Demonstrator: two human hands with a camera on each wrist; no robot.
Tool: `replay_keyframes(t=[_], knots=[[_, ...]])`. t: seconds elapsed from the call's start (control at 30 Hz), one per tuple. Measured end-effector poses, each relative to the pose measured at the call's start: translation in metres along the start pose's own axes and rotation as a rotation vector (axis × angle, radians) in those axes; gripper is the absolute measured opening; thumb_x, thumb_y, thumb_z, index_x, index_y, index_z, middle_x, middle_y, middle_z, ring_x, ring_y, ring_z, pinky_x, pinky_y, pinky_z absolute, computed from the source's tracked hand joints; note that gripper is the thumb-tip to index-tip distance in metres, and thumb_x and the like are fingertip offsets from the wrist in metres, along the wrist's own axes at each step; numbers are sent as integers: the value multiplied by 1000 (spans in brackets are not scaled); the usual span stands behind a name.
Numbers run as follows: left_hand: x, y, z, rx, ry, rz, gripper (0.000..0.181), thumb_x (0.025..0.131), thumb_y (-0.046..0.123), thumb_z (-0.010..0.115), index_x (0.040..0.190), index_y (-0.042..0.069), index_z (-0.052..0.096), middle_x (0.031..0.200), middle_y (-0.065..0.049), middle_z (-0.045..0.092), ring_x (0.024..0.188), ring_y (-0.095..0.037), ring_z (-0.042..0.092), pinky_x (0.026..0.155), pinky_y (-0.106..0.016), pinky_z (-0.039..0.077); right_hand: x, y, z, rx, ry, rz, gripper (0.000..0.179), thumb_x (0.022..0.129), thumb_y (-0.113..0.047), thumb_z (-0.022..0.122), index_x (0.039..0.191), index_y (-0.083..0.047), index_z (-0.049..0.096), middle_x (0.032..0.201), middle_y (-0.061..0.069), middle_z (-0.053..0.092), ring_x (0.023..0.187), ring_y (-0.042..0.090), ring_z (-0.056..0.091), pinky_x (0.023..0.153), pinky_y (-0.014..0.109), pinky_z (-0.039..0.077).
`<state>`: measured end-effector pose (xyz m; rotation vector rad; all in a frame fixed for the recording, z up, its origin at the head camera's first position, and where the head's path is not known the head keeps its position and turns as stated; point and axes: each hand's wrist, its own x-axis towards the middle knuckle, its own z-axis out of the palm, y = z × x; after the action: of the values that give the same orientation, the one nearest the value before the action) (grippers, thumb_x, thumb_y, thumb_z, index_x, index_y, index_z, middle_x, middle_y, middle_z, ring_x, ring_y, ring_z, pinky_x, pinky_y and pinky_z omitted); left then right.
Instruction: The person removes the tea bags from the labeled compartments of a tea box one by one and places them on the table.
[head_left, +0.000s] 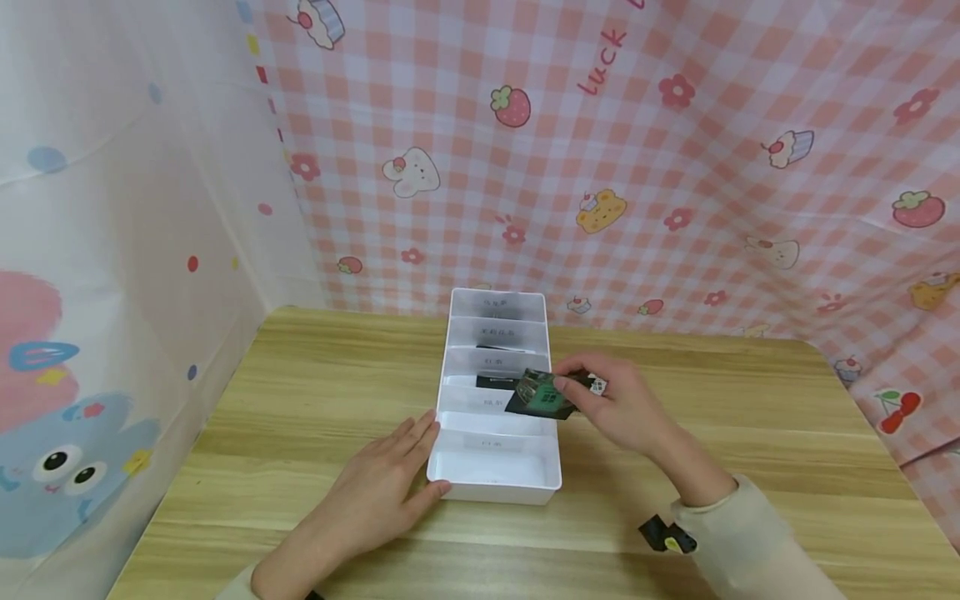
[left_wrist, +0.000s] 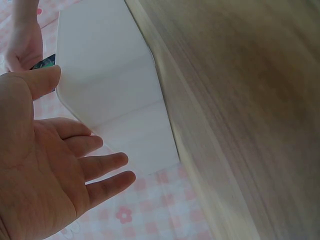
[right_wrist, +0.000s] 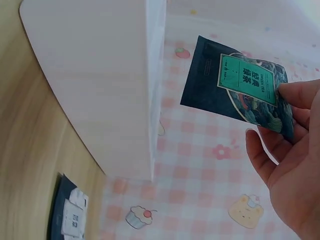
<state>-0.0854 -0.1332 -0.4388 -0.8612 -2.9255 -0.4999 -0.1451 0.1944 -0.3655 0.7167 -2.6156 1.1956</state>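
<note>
A long white divided box (head_left: 495,493) stands on the table, its compartments labelled in Chinese. My left hand (head_left: 382,483) rests against its left side, with the thumb (left_wrist: 47,80) at the rim and the other fingers spread along the wall. In my right hand (head_left: 618,404) is a dark tea bag packet (right_wrist: 240,85) with a green label reading "GREEN TEA", pinched at one end between thumb and fingers. The packet overlaps the box's right rim in the head view, above the label of the second compartment from the front. A dark packet (head_left: 495,382) shows in the middle compartment.
Beyond the box's right side, a dark packet with a white printed patch (right_wrist: 74,220) lies on the table. Another small dark packet with a yellow spot (head_left: 667,535) is by my right sleeve. A pink checked curtain (head_left: 465,208) hangs behind the wooden table (head_left: 337,375).
</note>
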Motion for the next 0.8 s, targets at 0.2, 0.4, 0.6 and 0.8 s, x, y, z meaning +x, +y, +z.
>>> replay_keyframes(t=[0.2,0.4,0.6,0.8], knots=[[-1,0,0,-7,3,0,75,103,49,64,155,-2,46,165,-15,39,145,-41,46,113,-59,43,-1,2,-11,-3,60,-42,12,96,-1,71,101,-9,78,96,-1,75,85,14,62,73,30,52],[0,0,-1,-5,5,2,75,103,48,64,155,-2,46,165,-15,39,145,-41,46,113,-59,43,0,6,-22,-7,115,-58,12,94,2,72,100,-7,78,96,3,76,84,10,64,72,25,53],[0,-1,-1,0,7,4,75,103,48,64,155,-2,47,165,-15,39,145,-40,46,113,-58,44,-3,14,-30,5,188,-69,13,92,5,74,99,-5,79,97,7,77,83,5,63,69,18,50],[-1,0,-1,-3,6,5,75,103,49,64,155,-3,47,165,-15,39,145,-40,46,113,-59,44,-9,29,-42,13,232,-77,17,88,12,73,97,-2,78,90,7,74,75,2,61,65,16,48]])
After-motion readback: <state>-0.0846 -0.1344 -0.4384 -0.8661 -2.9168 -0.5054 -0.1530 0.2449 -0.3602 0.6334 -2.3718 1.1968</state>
